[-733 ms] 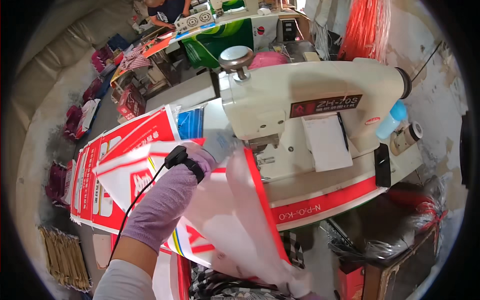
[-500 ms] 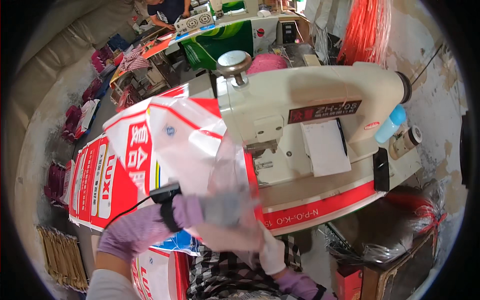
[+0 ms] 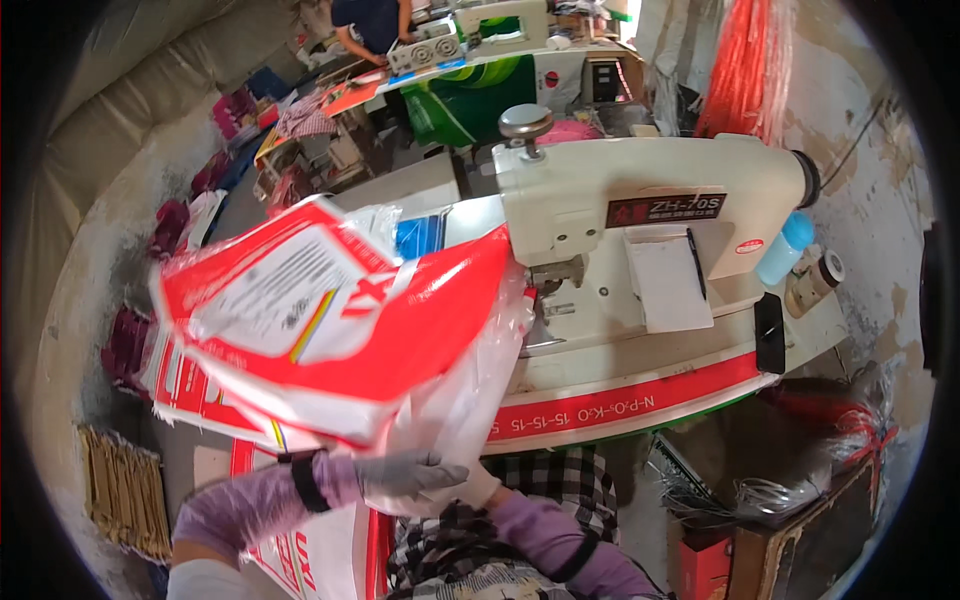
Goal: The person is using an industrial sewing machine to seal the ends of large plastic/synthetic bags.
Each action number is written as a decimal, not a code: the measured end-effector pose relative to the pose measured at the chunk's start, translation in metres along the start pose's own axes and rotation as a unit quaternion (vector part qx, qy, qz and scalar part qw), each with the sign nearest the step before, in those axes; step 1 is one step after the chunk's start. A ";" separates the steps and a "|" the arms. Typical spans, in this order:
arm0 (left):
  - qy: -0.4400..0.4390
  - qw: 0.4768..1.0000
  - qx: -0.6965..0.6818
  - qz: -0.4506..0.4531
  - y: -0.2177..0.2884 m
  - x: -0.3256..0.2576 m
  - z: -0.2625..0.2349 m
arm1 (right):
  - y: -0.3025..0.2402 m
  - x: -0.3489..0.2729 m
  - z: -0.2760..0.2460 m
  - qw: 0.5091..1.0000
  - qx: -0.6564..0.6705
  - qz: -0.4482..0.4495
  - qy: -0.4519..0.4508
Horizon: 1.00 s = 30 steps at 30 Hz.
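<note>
A red and white woven plastic sack (image 3: 400, 340) with a clear, filmy liner (image 3: 455, 400) is held up over the table's left side, just left of the sewing machine (image 3: 640, 190). My left hand (image 3: 412, 473), in a grey glove, is closed on the sack's near edge. Beside it, my right hand (image 3: 480, 487), in a white glove, grips the same bunched edge. Part of the right hand's fingers is hidden behind the left hand and the film. The sack's far end flares up and is slightly blurred.
More printed sacks (image 3: 190, 385) lie under and left of the held one. A notepad with a pen (image 3: 670, 280), a phone (image 3: 769, 333) and a blue bottle (image 3: 785, 248) are by the machine. A wooden crate (image 3: 800, 530) stands at right. Another person (image 3: 370, 25) works at the back.
The sack has turned over and swung left, showing a different printed face. My right hand has come up next to the left one. The view has shifted a little.
</note>
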<state>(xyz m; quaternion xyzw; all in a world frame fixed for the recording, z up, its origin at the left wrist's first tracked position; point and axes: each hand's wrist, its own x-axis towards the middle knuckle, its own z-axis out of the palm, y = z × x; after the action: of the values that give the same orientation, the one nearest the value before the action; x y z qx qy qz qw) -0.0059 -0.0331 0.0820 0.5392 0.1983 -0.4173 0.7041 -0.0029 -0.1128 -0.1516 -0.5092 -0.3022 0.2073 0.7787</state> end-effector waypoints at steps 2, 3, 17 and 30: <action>0.136 0.991 -0.019 0.006 -0.002 -0.007 0.006 | -0.079 0.026 -0.057 0.959 -0.214 0.112 -0.151; 0.160 0.985 -0.036 0.060 -0.005 -0.004 0.015 | -0.094 0.025 -0.072 0.951 -0.287 0.072 -0.093; -0.034 0.589 0.807 0.005 0.027 0.026 0.075 | -0.162 0.064 -0.092 0.887 -0.365 0.260 0.113; -0.129 0.517 0.842 0.080 0.183 0.077 0.007 | -0.133 0.099 -0.134 0.748 -0.620 0.239 -0.013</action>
<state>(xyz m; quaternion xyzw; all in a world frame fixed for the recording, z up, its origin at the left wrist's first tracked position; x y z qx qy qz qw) 0.1833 -0.0552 0.1367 0.8341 -0.3825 -0.3963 -0.0311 0.1631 -0.1924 -0.0435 -0.9326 -0.2429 0.1601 0.2135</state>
